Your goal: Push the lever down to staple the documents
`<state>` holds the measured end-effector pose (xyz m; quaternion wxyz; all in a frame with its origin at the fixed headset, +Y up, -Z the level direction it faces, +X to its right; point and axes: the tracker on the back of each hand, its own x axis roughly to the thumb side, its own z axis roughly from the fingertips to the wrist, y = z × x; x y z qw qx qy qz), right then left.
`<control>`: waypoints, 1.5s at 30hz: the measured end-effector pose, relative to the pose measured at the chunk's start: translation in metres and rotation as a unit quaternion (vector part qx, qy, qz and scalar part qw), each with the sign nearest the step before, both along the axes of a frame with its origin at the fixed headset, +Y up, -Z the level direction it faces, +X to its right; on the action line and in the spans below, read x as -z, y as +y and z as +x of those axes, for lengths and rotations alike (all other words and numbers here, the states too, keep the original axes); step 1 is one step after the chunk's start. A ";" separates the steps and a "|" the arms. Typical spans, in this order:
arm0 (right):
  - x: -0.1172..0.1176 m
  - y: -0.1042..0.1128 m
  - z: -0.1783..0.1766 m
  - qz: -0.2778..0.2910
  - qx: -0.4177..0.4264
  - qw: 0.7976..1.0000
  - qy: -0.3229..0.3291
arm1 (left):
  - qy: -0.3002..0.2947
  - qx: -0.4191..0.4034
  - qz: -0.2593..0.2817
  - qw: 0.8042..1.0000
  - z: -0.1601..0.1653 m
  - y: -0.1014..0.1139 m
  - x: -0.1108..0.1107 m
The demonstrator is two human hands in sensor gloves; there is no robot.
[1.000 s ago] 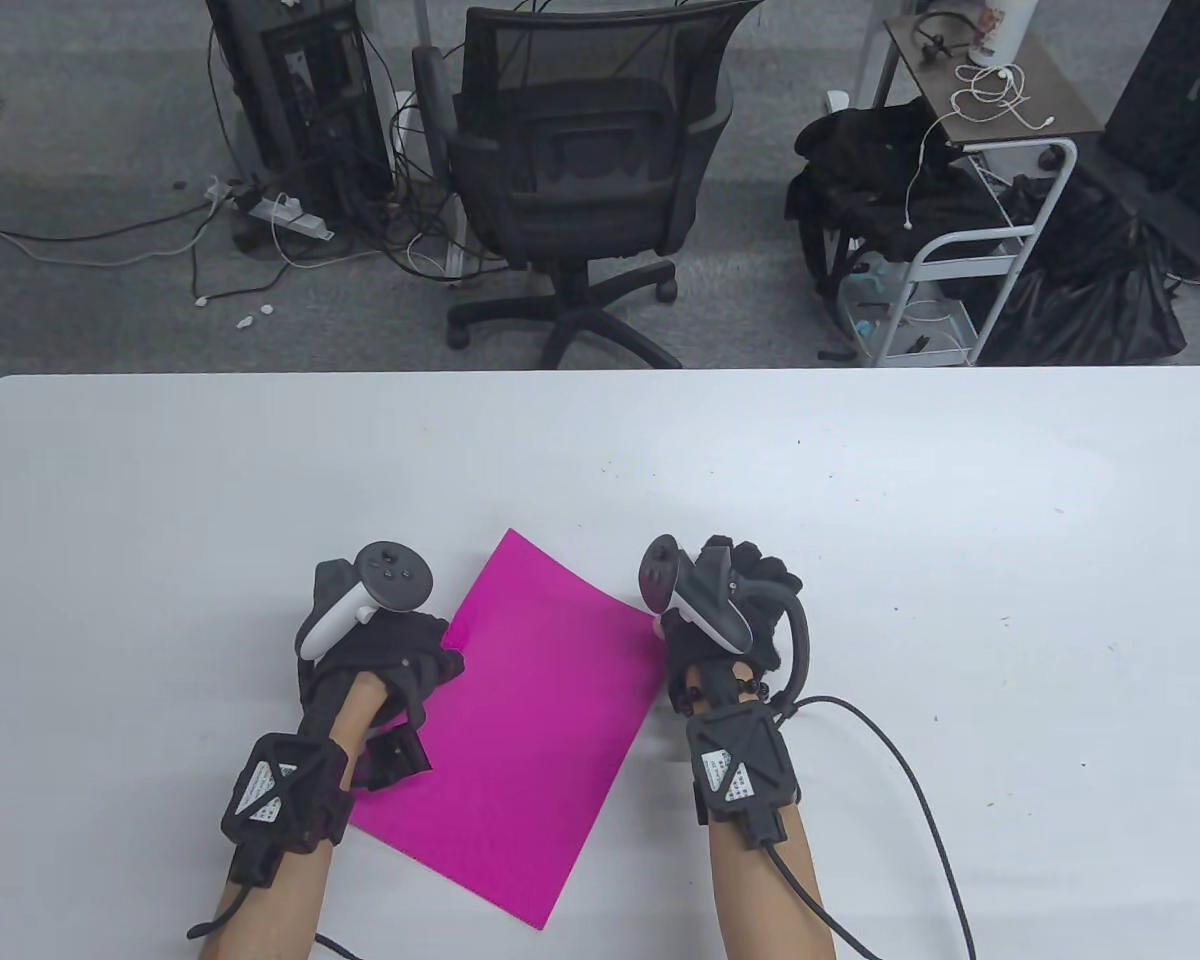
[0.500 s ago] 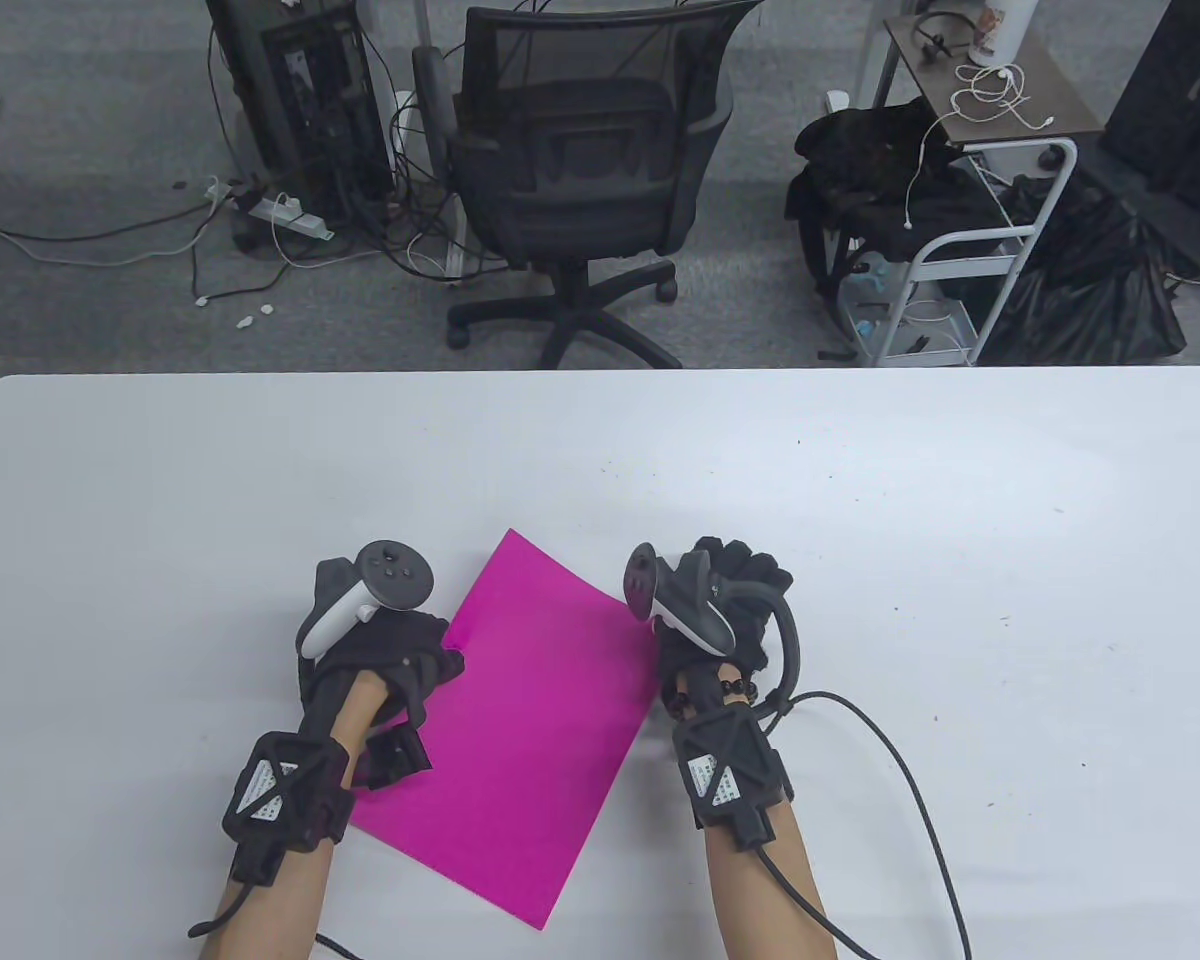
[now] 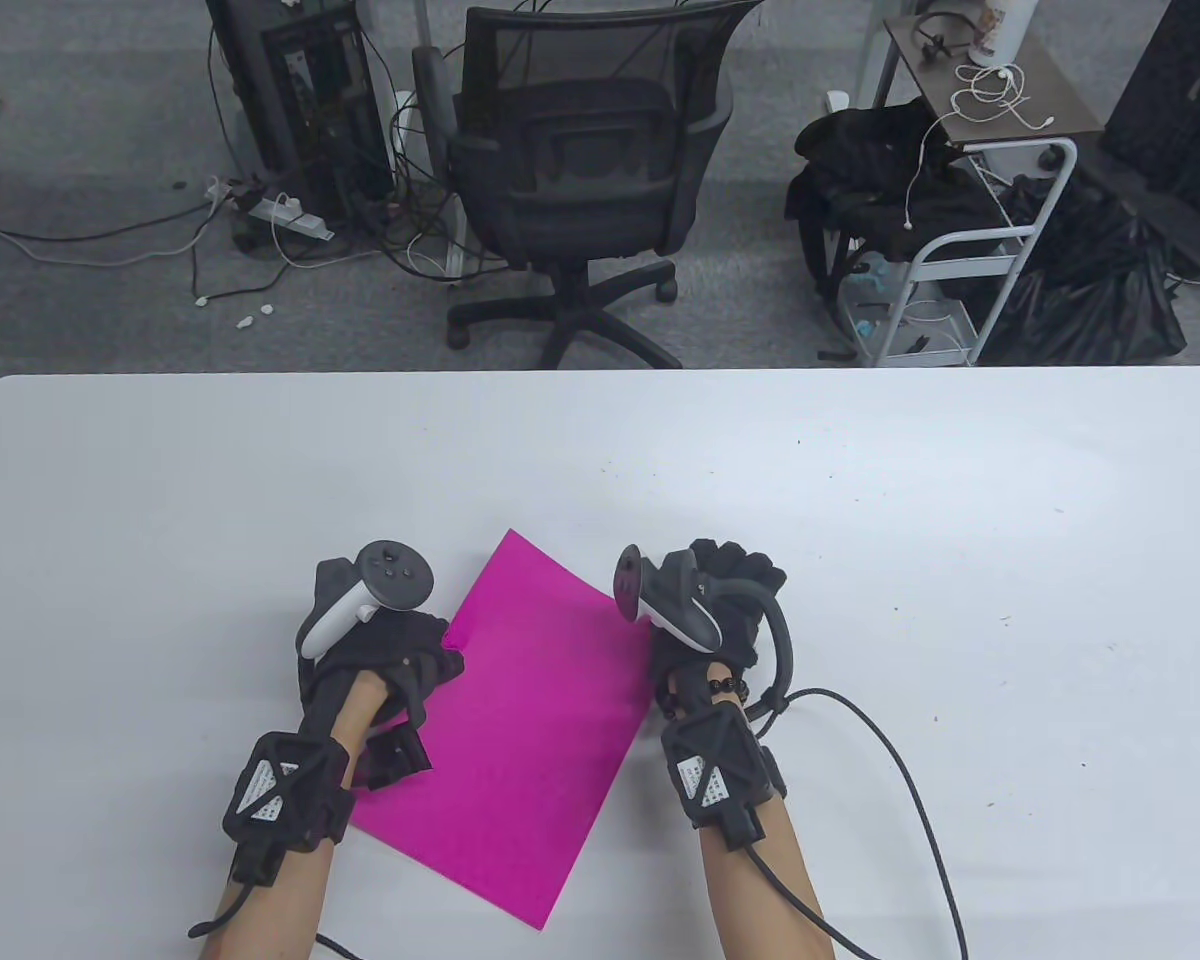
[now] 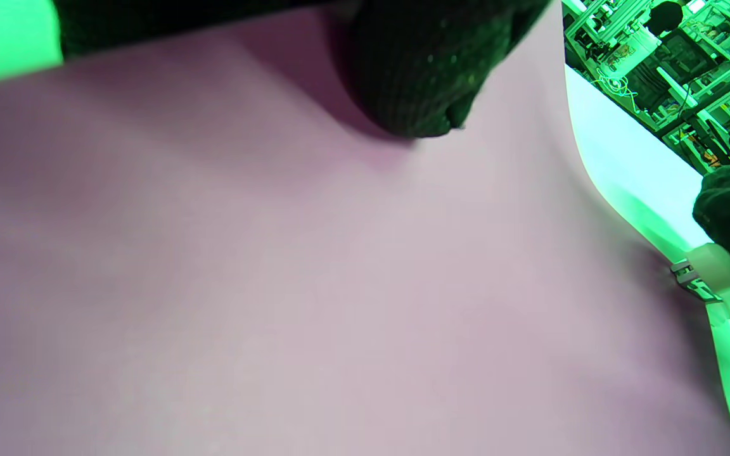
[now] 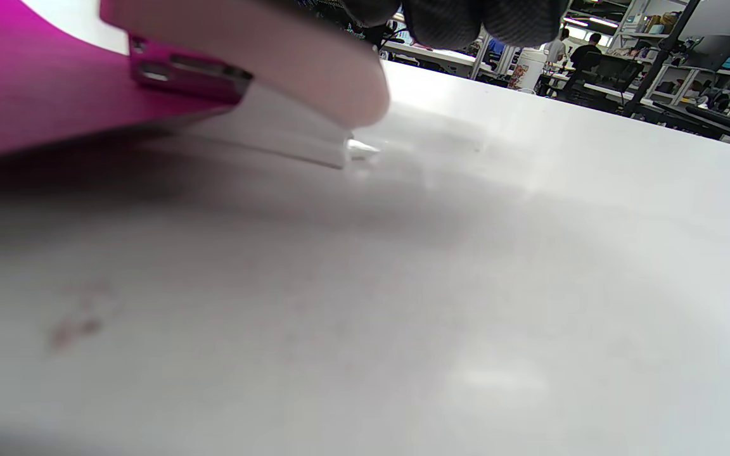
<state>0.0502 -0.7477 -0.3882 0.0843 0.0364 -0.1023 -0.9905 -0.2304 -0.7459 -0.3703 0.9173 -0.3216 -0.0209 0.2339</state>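
Lying mid-frame, the magenta paper has the left hand pressing its left edge; right hand covers a pale stapler at its right corner, grip unclear.

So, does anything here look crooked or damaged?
Only the magenta paper sheet lies askew, turned diagonally on the white table. The pale stapler at its right edge sits under the right hand. No damage shows.
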 end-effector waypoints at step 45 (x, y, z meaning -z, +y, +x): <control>0.009 -0.014 -0.012 -0.038 -0.047 0.998 0.000 | 0.000 0.002 0.005 1.000 0.000 -0.001 0.000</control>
